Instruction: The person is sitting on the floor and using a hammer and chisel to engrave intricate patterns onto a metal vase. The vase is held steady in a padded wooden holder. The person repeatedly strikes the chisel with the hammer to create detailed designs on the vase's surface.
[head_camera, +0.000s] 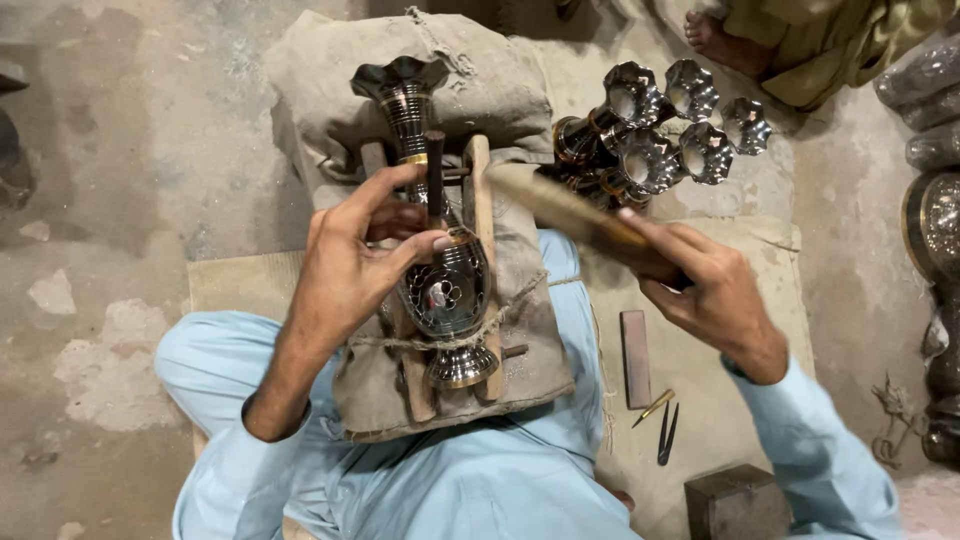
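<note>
Left hand (345, 265) pinches dark chisel (436, 175) upright on engraved metal vase (440, 270), which lies roped between wooden slats on sacking pad (500, 90) over lap. Right hand (705, 290) clenched round blurred wooden mallet (560, 205). Risk: off-centre blow skids chisel, scarring vase or striking fingers.

Floor mat (700, 400) (worn) bears sharpening stone (634, 358).
</note>
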